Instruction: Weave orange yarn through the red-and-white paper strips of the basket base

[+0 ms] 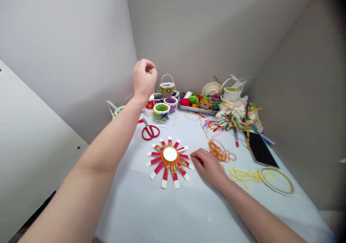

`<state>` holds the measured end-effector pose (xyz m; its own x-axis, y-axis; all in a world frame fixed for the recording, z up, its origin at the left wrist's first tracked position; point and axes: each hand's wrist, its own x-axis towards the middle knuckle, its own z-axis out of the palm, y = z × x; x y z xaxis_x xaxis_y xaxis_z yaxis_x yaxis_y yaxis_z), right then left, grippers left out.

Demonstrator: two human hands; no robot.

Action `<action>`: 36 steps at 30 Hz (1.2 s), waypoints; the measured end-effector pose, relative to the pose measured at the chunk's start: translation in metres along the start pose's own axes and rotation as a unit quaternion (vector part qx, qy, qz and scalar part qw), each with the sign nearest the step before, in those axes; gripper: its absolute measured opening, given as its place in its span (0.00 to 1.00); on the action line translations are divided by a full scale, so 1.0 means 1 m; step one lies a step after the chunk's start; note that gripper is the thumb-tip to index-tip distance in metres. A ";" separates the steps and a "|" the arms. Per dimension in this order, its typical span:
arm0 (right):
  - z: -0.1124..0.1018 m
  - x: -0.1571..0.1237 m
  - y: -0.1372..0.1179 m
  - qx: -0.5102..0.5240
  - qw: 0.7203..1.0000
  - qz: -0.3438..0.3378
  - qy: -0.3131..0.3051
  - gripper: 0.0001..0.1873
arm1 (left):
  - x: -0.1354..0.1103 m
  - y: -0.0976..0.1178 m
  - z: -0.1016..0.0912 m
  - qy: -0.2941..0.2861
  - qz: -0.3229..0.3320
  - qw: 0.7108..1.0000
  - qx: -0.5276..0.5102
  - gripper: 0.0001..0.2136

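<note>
A cut-open paper cup lies spread like a sun, with red, gold-printed strips tipped in white. Its round white base is ringed by orange yarn. My right hand rests on the table at the cup's right, fingertips pinched at the end of one strip. Raised high over the back left of the table, my left hand has its fingers curled together; what they hold, if anything, cannot be made out. Loose orange yarn is heaped just beyond my right hand.
Red-handled scissors lie behind the cup at left. Small woven baskets and a tray of yarn balls stand at the back. Rightward are tangled yarn scraps, a black phone, yellow yarn and a hoop.
</note>
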<state>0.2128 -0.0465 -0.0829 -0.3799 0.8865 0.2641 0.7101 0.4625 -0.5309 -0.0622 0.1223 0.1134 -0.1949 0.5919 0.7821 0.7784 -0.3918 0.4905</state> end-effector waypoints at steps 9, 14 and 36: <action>0.003 -0.001 0.002 -0.011 1.000 -0.009 0.011 0.08 | -0.152 0.078 -0.014 -0.508 0.016 0.846 0.163 0.20; 0.006 0.000 0.003 -0.018 1.000 -0.007 0.016 0.08 | -0.181 0.066 -0.030 -0.527 -0.007 0.816 0.236 0.23; -0.007 -0.008 -0.015 0.054 0.993 -0.045 0.090 0.07 | -0.230 0.033 -0.046 -0.496 0.082 0.849 0.164 0.17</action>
<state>0.2092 -0.0600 -0.0714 -0.3207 0.8339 0.4492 0.6061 0.5452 -0.5792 -0.0189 -0.0591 -0.0332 0.4037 0.9140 0.0404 0.9025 -0.4050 0.1466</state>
